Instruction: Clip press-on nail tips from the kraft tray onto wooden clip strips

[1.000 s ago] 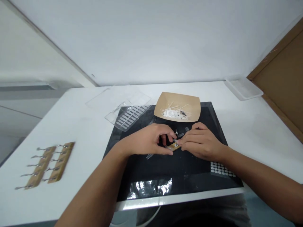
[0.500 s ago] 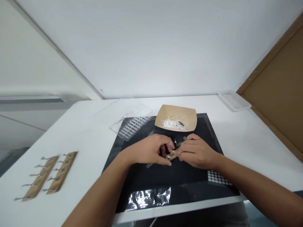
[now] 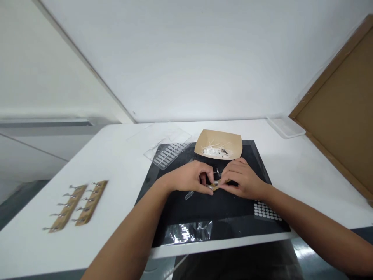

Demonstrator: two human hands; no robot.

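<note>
My left hand [image 3: 190, 179] and my right hand [image 3: 241, 179] meet over the black mat [image 3: 233, 210], fingers pinched together on a small wooden strip [image 3: 215, 186] held low between them. Only a sliver of the strip shows between the fingertips. A thin clear piece [image 3: 189, 194] lies on the mat just under my left hand. A small metal pin [image 3: 217, 171] pokes up behind the fingers.
A brown paper tray [image 3: 218, 144] with sticks and white bits sits behind the hands. A clear plastic tray of nail tips [image 3: 167, 152] lies to its left. Two wooden strips with metal clips [image 3: 76, 205] rest at the table's left. A sheet of white dots [image 3: 264, 210] and crinkled film [image 3: 189, 232] lie on the mat.
The camera has lifted and swung slightly right, so the table sits lower in view. My hands have closed in tighter round the wooden strip and hide more of it.
</note>
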